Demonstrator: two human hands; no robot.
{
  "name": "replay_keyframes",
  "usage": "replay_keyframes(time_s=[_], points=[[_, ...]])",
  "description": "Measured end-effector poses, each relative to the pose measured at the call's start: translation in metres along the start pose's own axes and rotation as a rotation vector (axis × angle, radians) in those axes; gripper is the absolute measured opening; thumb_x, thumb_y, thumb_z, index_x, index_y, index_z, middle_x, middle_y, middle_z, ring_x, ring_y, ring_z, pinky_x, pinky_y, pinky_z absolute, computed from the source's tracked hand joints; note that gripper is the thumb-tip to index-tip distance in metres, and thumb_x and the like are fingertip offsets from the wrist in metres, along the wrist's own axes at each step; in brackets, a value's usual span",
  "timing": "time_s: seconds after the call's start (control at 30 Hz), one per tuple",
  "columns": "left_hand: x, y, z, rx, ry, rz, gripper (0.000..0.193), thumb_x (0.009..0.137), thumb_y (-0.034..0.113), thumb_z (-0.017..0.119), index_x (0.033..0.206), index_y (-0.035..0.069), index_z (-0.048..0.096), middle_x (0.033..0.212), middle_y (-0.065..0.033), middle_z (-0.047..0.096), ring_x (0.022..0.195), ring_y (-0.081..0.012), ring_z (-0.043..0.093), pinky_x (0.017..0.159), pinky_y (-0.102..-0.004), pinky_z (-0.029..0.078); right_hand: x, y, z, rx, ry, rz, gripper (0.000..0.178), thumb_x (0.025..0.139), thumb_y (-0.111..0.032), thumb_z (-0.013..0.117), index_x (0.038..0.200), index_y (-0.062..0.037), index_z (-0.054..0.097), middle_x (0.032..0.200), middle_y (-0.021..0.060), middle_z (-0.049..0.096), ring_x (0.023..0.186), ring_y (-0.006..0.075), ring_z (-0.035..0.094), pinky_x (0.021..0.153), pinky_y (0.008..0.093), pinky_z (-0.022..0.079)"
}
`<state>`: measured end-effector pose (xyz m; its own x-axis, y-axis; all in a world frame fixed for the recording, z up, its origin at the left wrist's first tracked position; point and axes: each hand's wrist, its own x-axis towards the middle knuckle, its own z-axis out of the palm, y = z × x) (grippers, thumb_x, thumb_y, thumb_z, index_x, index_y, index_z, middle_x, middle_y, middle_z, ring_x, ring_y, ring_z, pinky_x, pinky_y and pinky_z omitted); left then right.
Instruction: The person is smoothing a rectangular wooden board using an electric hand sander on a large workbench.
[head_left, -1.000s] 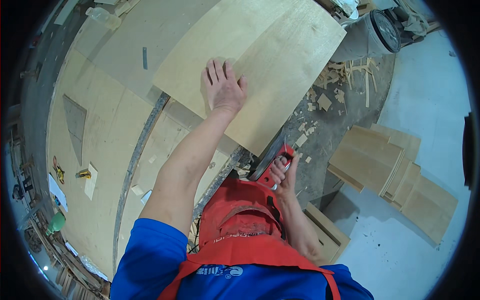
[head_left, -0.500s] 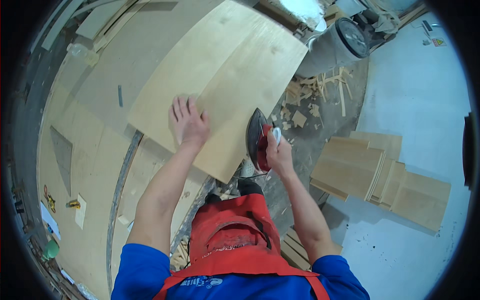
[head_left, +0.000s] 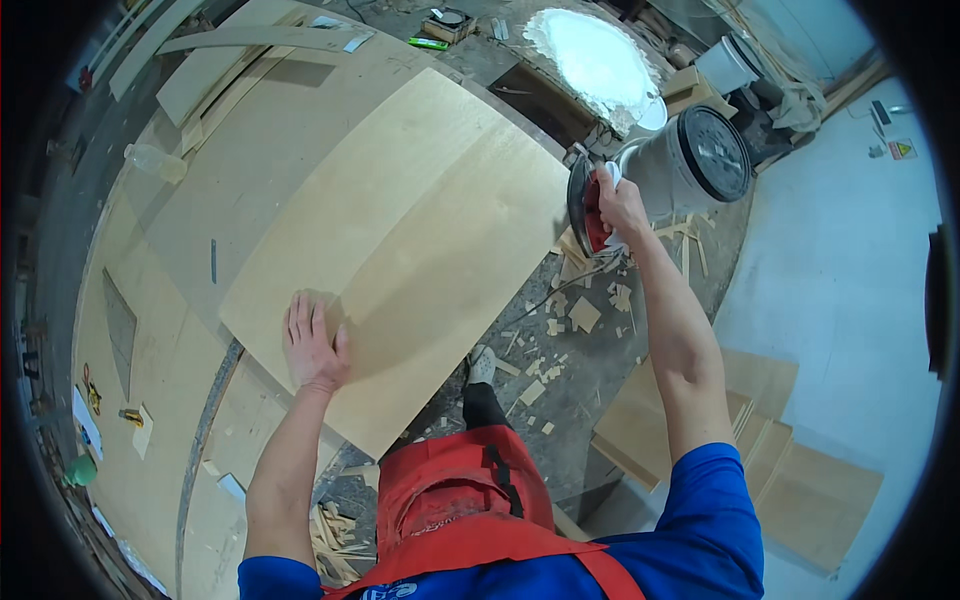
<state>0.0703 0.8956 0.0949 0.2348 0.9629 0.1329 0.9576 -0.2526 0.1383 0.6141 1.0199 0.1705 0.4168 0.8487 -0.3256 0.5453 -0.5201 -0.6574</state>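
A wide, pale wooden panel point(head_left: 400, 220) lies flat on the workbench, one near corner pointing toward my apron. My left hand point(head_left: 317, 345) rests on its near left part, palm down with the fingers stretched. At the panel's far right edge, my right hand point(head_left: 622, 208) grips the handle of a red clothes iron point(head_left: 590, 210). The iron is tilted on its side, its dark soleplate turned toward the panel's edge. A cord trails from it down past that edge. The fingertips round the handle are partly hidden.
A lidded bucket point(head_left: 690, 160) stands just beyond the iron. Wood offcuts point(head_left: 585, 315) litter the floor on the right. Flat boards point(head_left: 790, 460) are stacked by the white wall. A plastic bottle point(head_left: 156, 163), a triangular piece point(head_left: 119, 330) and a yellow tool point(head_left: 131, 416) lie on the bench.
The iron in my right hand has travelled away from me and rightward along the panel's edge. The panel sits lower and further left in view, my left hand still on it.
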Motion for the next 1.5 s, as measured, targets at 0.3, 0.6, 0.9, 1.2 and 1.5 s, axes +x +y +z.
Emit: replay_keyframes(time_s=[0.3,0.6,0.9,1.2,1.5], points=[[0.004,0.000,-0.004,-0.003,0.008,-0.012,0.063,0.093,0.030,0.057,0.148,0.003,0.042,0.158,-0.0247,0.035,0.149,-0.0437,0.031,0.124,-0.0565,0.024,0.022,-0.036,0.047,-0.150,-0.098,-0.528,0.058,0.107,-0.047,0.047,0.082,0.0021,0.066,0.059,0.0098,0.063,0.061,0.0275,0.067,0.059,0.0420,0.052],[0.004,0.001,-0.004,-0.059,-0.020,-0.057,0.064,0.088,0.030,0.062,0.144,0.002,0.047,0.158,-0.0233,0.036,0.150,-0.0417,0.029,0.124,-0.0573,0.024,0.061,-0.095,0.088,-0.163,-0.067,-0.459,0.060,0.105,-0.048,0.049,0.079,0.0003,0.073,0.067,0.0168,0.071,0.060,0.0322,0.072,0.061,0.0443,0.057],[0.004,-0.001,-0.004,-0.191,0.011,-0.073,0.066,0.086,0.026,0.066,0.142,-0.001,0.046,0.153,-0.0261,0.041,0.146,-0.0459,0.034,0.122,-0.0597,0.027,0.118,-0.140,0.102,-0.214,0.009,-0.202,0.080,0.105,-0.058,0.043,0.060,0.0060,0.060,0.049,0.0153,0.057,0.044,0.0257,0.063,0.046,0.0411,0.050],[-0.010,-0.019,-0.002,-0.393,0.205,-0.118,0.058,0.090,0.018,0.065,0.141,-0.003,0.048,0.148,-0.0256,0.046,0.142,-0.0429,0.040,0.121,-0.0545,0.030,-0.068,-0.186,0.223,-0.306,-0.255,-0.490,0.065,0.106,-0.053,0.043,0.086,0.0021,0.072,0.070,0.0265,0.067,0.071,0.0424,0.072,0.066,0.0484,0.056],[-0.163,-0.049,-0.016,-0.374,0.588,-0.833,0.042,0.097,0.013,0.059,0.136,-0.003,0.053,0.126,-0.0260,0.058,0.121,-0.0425,0.054,0.104,-0.0510,0.044,-0.258,-0.203,0.340,-0.235,-0.472,-0.744,0.058,0.105,-0.044,0.051,0.092,0.0101,0.066,0.073,0.0327,0.064,0.077,0.0519,0.067,0.064,0.0525,0.054]])
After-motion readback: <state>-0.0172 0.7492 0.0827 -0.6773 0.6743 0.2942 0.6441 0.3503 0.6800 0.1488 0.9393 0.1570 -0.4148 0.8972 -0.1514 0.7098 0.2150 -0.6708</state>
